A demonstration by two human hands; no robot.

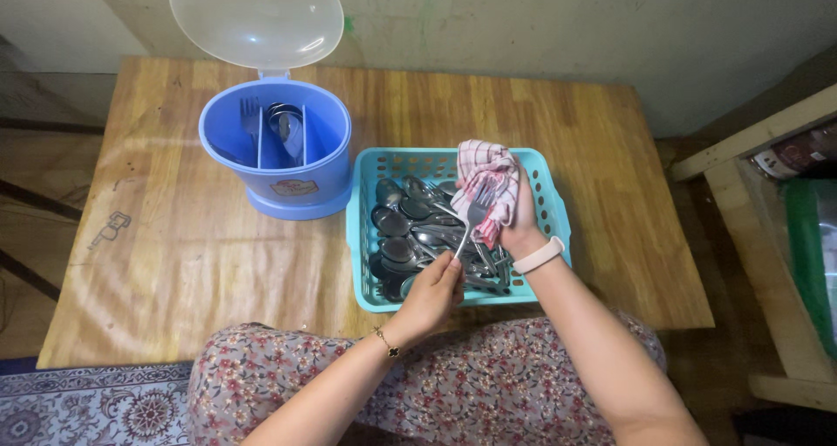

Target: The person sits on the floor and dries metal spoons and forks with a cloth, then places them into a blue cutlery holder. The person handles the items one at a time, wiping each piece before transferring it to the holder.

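Between left fingers [453, 270], fork [471, 219] handle, tines in cloth [488, 180]

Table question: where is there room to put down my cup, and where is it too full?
The wooden table is bare left of the teal basket, in front of the blue holder, and at its far right. The basket is crowded with spoons, and both hands work above it.

A low rectangular table of pale, streaked wood [174, 237] fills the middle of the frame. On its upper left part stands a round blue plastic cutlery holder with inner dividers [275, 145], its clear domed lid [256, 17] tipped open. Just right of it, at centre, sits a teal slotted plastic basket [547, 189] filled with metal spoons [397, 224].
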